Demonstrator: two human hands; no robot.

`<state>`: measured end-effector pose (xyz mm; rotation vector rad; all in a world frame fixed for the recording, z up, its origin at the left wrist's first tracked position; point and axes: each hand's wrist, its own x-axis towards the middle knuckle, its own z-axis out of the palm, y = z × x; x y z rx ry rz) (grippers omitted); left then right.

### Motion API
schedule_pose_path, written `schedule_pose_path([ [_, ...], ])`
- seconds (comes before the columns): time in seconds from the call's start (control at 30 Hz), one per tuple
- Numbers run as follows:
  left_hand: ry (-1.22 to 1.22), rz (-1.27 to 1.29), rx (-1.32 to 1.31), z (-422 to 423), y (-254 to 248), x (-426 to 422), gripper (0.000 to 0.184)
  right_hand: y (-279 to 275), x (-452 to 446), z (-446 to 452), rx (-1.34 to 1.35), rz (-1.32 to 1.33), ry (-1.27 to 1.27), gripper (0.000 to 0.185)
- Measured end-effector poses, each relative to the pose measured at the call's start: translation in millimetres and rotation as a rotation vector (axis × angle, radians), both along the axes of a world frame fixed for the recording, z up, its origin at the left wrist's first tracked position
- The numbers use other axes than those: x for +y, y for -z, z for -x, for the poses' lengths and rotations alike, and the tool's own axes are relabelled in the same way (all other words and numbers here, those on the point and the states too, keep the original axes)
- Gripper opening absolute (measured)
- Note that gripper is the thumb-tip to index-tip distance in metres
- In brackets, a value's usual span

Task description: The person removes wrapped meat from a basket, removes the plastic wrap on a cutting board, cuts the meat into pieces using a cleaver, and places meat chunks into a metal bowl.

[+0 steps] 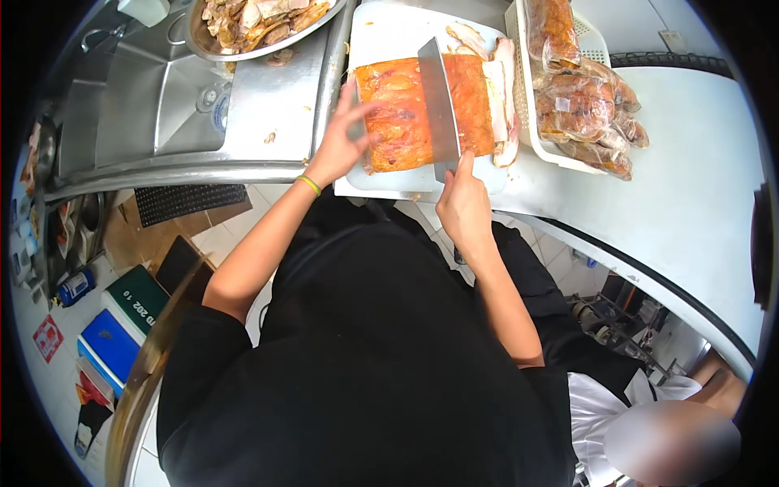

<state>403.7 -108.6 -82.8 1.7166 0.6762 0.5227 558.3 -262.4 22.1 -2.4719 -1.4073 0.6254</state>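
A slab of roast meat (395, 118) with browned, orange skin lies on a white cutting board (388, 28). My right hand (466, 203) is closed around the handle of a cleaver (439, 101), which it mostly hides. The wide blade stands across the slab, right of its middle; whether it has entered the meat I cannot tell. At the slab's left edge is my left hand (341, 142), fingers spread and slightly blurred, holding nothing. Pale cut strips of meat (501, 89) lie along the slab's right side.
A metal bowl (195, 42) of chopped meat stands at the upper left, beside a steel sink (150, 105). To the right, a white basket (526, 105) holds plastic-wrapped roast meat (576, 109). Another person (600, 422) is at the lower right.
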Motion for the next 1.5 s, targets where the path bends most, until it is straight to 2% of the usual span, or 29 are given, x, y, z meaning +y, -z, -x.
schedule_pose_path([
  [0.07, -0.398, -0.119, -0.072, -10, 1, 11, 0.045, -2, 2, -1, -0.008, 0.004, -0.017, 0.03],
  [0.1, -0.508, -0.239, -0.078, -19, -7, 20, 0.038, -6, 5, 0, -0.008, -0.007, -0.023, 0.029],
  [0.17, -0.582, -0.277, -0.185, -42, -8, 34, 0.041, -15, 11, -2, -0.015, 0.029, -0.032, 0.028],
  [0.3, -0.552, -0.152, -0.131, -72, 4, 34, 0.043, -46, 33, -8, -0.047, 0.135, -0.087, 0.027],
  [0.4, -0.574, -0.356, -0.105, -74, 9, 36, 0.042, -65, 49, -19, -0.088, 0.16, -0.169, 0.027],
  [0.43, -0.59, -0.316, -0.107, -74, 12, 35, 0.042, -71, 57, -20, -0.097, 0.152, -0.227, 0.027],
  [0.47, -0.589, -0.315, -0.091, -73, 10, 35, 0.042, -75, 71, -20, 0.052, 0.271, -0.074, 0.027],
  [0.57, -0.576, -0.322, -0.088, -72, 12, 39, 0.042, -35, 102, -52, -0.118, 0.132, -0.334, 0.032],
  [0.63, -0.603, -0.363, -0.115, -73, 15, 38, 0.042, -12, 148, -51, -0.087, 0.175, -0.322, 0.03],
  [0.73, -0.589, -0.401, -0.092, -72, 15, 40, 0.047, -16, 153, -42, -0.091, 0.235, -0.267, 0.028],
  [0.77, -0.585, -0.43, -0.051, -73, 13, 38, 0.05, -23, 149, -40, -0.122, 0.261, -0.242, 0.028],
  [0.8, -0.579, -0.432, -0.056, -73, 12, 40, 0.05, -43, 142, -28, 0.02, 0.358, -0.134, 0.032],
  [0.9, -0.608, -0.434, -0.067, -73, 13, 34, 0.043, -95, 94, -10, 0.107, 0.433, -0.003, 0.037],
  [0.93, -0.62, -0.422, -0.068, -73, 14, 35, 0.042, -92, 86, -14, 0.069, 0.425, -0.053, 0.038],
  [0.97, -0.624, -0.417, -0.071, -73, 13, 37, 0.042, -76, 76, -18, 0.018, 0.344, -0.13, 0.038],
  [1.0, -0.58, -0.275, -0.045, -69, -2, 38, 0.044, -60, 66, -23, -0.041, 0.264, -0.205, 0.038],
  [1.03, -0.564, -0.283, -0.045, -69, -3, 41, 0.044, -33, 70, -28, -0.121, 0.115, -0.315, 0.038],
  [1.07, -0.567, -0.287, -0.052, -70, -3, 42, 0.048, -19, 80, -25, -0.068, 0.231, -0.165, 0.037],
  [1.1, -0.565, -0.283, -0.057, -71, -4, 38, 0.053, -18, 83, -24, -0.063, 0.232, -0.139, 0.037],
  [1.23, -0.587, -0.365, -0.001, -77, -1, 37, 0.055, -45, 72, -21, -0.05, 0.256, -0.125, 0.035],
  [1.33, -0.571, -0.375, 0.016, -75, 0, 36, 0.057, -75, 43, -13, -0.003, 0.354, -0.115, 0.022],
  [1.37, -0.565, -0.386, 0.003, -75, 0, 37, 0.057, -54, 46, -11, 0.009, 0.347, -0.114, 0.022],
  [1.43, -0.556, -0.372, 0.021, -78, 0, 35, 0.059, 5, 47, -5, -0.144, 0.335, -0.03, 0.025],
  [1.5, -0.56, -0.33, 0.06, -77, -7, 37, 0.057, 27, 35, -6, -0.114, 0.255, -0.002, 0.025],
])
